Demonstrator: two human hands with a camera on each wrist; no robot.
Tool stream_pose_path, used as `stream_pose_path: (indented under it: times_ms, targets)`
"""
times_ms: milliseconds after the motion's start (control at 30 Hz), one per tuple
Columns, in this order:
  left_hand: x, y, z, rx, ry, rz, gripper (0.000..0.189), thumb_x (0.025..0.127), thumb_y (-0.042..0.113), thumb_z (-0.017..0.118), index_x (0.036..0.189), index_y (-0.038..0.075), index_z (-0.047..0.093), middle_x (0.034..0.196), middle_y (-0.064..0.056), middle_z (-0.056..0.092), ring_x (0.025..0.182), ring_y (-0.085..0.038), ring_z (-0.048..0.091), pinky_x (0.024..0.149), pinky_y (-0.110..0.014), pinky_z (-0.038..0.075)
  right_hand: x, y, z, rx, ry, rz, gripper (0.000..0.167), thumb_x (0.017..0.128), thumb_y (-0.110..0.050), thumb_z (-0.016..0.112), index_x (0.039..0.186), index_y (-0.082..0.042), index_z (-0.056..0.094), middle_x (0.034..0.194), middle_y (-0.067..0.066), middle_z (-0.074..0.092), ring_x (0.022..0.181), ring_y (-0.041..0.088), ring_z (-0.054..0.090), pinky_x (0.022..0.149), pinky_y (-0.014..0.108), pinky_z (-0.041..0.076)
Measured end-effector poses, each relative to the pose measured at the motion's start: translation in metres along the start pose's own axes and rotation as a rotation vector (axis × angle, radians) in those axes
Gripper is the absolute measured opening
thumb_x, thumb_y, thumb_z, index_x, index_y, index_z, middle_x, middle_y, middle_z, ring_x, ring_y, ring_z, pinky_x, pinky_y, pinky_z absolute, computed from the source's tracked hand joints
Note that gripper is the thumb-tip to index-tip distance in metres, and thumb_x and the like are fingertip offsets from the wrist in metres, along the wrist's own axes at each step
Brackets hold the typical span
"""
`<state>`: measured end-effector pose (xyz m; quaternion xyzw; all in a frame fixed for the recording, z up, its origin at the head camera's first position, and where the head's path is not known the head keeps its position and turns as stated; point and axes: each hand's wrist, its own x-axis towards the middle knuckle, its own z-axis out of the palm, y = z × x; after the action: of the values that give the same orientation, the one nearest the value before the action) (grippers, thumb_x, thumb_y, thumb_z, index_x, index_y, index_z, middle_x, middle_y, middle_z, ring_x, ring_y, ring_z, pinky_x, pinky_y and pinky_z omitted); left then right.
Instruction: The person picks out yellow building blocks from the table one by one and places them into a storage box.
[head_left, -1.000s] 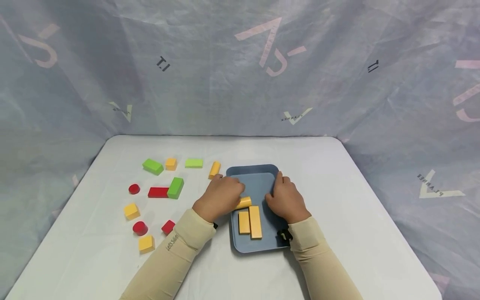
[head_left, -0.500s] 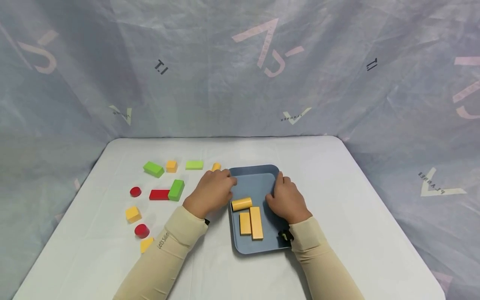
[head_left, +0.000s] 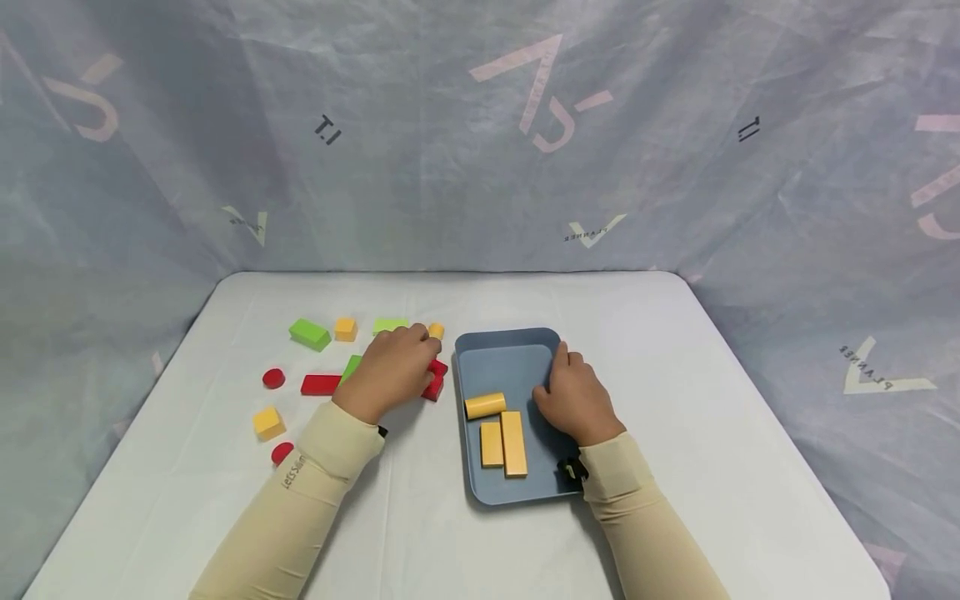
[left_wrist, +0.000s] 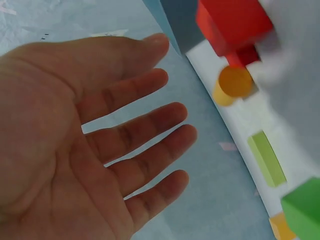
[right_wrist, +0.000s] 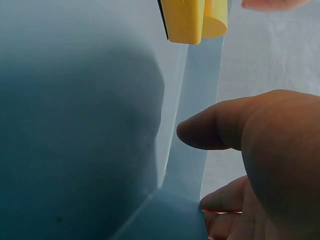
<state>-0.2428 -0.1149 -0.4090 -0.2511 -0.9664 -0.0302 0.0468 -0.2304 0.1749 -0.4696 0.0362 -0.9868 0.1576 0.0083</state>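
“Hanging behind everything is a big grey cloth (head_left: 450, 167). What's in front?”

“A white surface (head_left: 712, 433). Its back edge runs along the cloth.”

“Where's the tray?”

“The blue-grey tray (head_left: 487, 367) sits near the middle, well in from the surface's right edge. A wide stretch of white lies between those two edges, so there's lots of room that side.”

“And the hands?”

“The right hand (head_left: 579, 398) holds the tray's right side, fingers outside the wall and thumb inside. The left hand (head_left: 397, 364) is over the surface, past the tray's left edge. Its fingers are apart and hold nothing.”

“What's in the tray?”

“A long yellow block (head_left: 513, 444), a yellow roll (head_left: 486, 406) and a short yellow block (head_left: 491, 445). They're on the left and near side, so there's more room at the far end.”

“Is it tight by the left hand?”

“Yes. Red blocks (head_left: 433, 387) lie between its fingers and the tray, just beside the rim. I can't tell if it touches them.”
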Motion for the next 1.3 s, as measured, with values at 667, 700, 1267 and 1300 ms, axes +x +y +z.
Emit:
stream_pose_path:
  times_ms: [667,700,1267,1300]
  targets:
    - [-0.010,-0.040,0.007,0.057,-0.073,-0.118,0.046,0.088,0.024,0.079,0.128,0.003,0.069,0.117,-0.017,0.064,0.103,-0.035,0.064,0.090,-0.053,0.053,0.000,-0.001,-0.002,0.001,-0.015,0.013,0.083,0.097,-0.028,0.060,0.158,0.012,0.022,0.150,0.034,0.045,0.126,0.047,0.058,0.095,0.057,0.054]
    - [-0.010,-0.042,0.007,0.052,-0.083,-0.129,0.047,0.089,0.024,0.079,0.129,0.002,0.068,0.118,-0.018,0.063,0.104,-0.036,0.064,0.091,-0.054,0.053,-0.001,-0.001,-0.002,0.001,-0.016,0.014,0.083,0.097,-0.028,0.060,0.158,0.012,0.022,0.150,0.034,0.045,0.126,0.047,0.058,0.095,0.057,0.054]
    - [-0.011,-0.064,0.018,0.000,-0.210,-0.251,0.060,0.095,0.033,0.073,0.142,-0.002,0.059,0.145,-0.029,0.051,0.130,-0.045,0.054,0.108,-0.064,0.042,0.000,0.000,0.000,0.003,-0.009,0.010,0.083,0.097,-0.028,0.061,0.158,0.012,0.022,0.150,0.034,0.045,0.126,0.048,0.058,0.096,0.058,0.053]
    - [-0.011,-0.064,0.019,-0.001,-0.211,-0.254,0.061,0.095,0.034,0.073,0.142,-0.002,0.058,0.144,-0.028,0.052,0.128,-0.044,0.055,0.108,-0.064,0.043,0.000,0.001,0.000,0.004,-0.009,0.011,0.083,0.097,-0.028,0.061,0.158,0.012,0.022,0.150,0.034,0.045,0.126,0.048,0.058,0.096,0.058,0.053]
